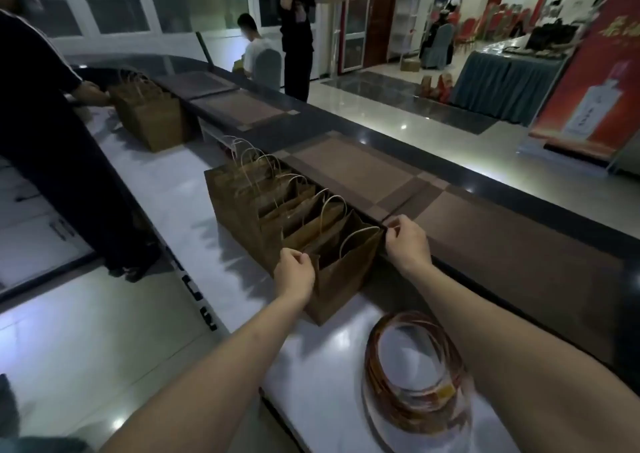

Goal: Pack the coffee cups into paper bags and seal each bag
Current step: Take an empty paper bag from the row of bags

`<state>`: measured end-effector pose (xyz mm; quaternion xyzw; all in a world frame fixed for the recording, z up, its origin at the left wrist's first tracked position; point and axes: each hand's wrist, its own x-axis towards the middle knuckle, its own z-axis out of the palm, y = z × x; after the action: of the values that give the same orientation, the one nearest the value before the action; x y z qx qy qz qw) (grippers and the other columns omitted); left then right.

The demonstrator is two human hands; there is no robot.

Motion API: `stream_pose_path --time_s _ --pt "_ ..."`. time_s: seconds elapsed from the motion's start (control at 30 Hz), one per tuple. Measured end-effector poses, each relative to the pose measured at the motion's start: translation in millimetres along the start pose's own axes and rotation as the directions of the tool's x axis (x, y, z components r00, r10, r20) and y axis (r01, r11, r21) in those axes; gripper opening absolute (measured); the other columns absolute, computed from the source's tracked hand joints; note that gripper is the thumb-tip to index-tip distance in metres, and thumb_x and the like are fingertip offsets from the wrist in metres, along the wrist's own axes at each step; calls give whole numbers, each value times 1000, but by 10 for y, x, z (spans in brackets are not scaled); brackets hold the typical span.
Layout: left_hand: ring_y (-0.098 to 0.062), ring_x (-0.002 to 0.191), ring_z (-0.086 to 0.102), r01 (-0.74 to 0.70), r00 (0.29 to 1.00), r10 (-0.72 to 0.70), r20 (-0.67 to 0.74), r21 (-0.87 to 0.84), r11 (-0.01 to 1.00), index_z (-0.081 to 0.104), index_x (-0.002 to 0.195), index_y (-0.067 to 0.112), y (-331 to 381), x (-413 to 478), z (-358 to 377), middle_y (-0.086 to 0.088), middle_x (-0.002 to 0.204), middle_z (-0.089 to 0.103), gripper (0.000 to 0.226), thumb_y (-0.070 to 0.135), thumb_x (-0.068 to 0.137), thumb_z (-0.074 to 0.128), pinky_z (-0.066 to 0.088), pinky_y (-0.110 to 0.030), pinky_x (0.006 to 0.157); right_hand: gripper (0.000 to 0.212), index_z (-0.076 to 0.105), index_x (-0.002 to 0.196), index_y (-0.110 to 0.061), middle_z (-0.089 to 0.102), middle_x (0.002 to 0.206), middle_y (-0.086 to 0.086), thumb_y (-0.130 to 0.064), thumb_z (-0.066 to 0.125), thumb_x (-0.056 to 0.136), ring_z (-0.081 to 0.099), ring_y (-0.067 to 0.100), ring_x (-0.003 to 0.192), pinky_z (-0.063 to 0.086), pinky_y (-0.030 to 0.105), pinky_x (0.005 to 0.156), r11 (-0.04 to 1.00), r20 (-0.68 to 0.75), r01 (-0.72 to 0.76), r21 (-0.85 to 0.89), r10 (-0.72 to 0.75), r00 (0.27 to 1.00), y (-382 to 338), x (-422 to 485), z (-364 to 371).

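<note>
Tape roll [417, 366] nr cam | L hand [294, 272] + R hand [405, 241] pinch nearest bag [343, 272] rim | contents hidden

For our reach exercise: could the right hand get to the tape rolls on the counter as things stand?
Probably yes. The tape rolls lie uncovered just beneath the right forearm, but the right hand is pinching the nearest bag rim and must let go first.

A hotel or banquet-hall reception area, by the look of it. A long curved glossy white worktop [194, 196] runs beside a raised dark stone counter ledge [332, 123] with brown inlaid panels. Beyond lies a polished tiled floor [426, 134], a table skirted in grey-blue cloth [502, 85], rows of red banquet chairs [485, 27] and a tall red promotional banner picturing a white bottle [585, 82]. Brown paper carrier bags with twisted handles [277, 203] stand in rows on the worktop.
</note>
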<state>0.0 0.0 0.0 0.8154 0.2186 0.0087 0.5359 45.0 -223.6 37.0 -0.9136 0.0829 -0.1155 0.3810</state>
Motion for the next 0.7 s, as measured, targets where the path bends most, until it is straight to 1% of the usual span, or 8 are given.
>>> stream_pose_path --time_s 0.07,0.13,0.23,0.3,0.43,0.5,0.57,0.7 --pt "-29 90 68 17 999 -18 -48 -16 1000 49 100 23 13 46 30 -7 104 65 14 34 107 51 60 -41 77 16 67 116 -20 65 108 -1 -21 56 105 61 16 96 52 34 83 1000 18 7 -7 -7 1000 -10 136 -9" --pt "-25 86 68 36 996 -38 -79 -22 999 50 96 22 12 54 52 -7 99 66 21 40 105 55 56 -36 70 18 68 119 -20 65 111 -2 -22 58 104 62 17 100 56 37 86 997 54 39 -63 -36 998 -34 281 13" --pt "-14 74 59 40 993 -36 -109 36 999 53 90 18 37 55 103 -1 86 61 29 42 104 58 41 -26 57 17 70 116 -21 63 108 -3 -27 61 104 60 15 94 53 33 76 966 143 135 -219 -105 984 -79 463 48" --pt "-10 71 54 36 991 -24 -134 88 995 56 89 15 55 32 140 1 81 60 32 44 103 60 35 -26 54 19 73 116 -21 65 106 -2 -30 63 103 62 16 94 55 34 73 937 188 205 -282 -155 970 -107 558 69" --pt "-15 73 57 56 989 -38 -145 119 991 59 88 14 41 51 234 -1 81 63 41 53 95 69 34 -29 54 22 74 113 -23 65 113 2 -40 66 101 57 24 109 49 37 79 818 277 352 -455 -246 929 -155 723 159" --pt "-15 74 58 71 987 -54 -151 110 991 58 87 14 39 64 271 -2 83 63 40 52 92 73 34 -29 54 26 73 115 -23 65 117 4 -43 66 100 55 28 115 48 40 85 758 315 406 -510 -274 909 -157 784 194" --pt "-15 74 58 91 985 -74 -157 106 990 59 88 14 54 73 294 -3 85 63 37 47 92 75 35 -28 54 29 73 116 -21 66 119 6 -44 66 99 55 30 116 47 42 90 706 346 443 -553 -289 892 -137 823 229" --pt "-12 73 58 99 984 -77 -160 137 986 65 90 14 63 82 335 -3 87 67 28 40 96 72 36 -26 53 27 72 114 -20 65 119 6 -41 68 97 55 29 113 46 43 91 620 391 473 -626 -275 878 -90 843 310"
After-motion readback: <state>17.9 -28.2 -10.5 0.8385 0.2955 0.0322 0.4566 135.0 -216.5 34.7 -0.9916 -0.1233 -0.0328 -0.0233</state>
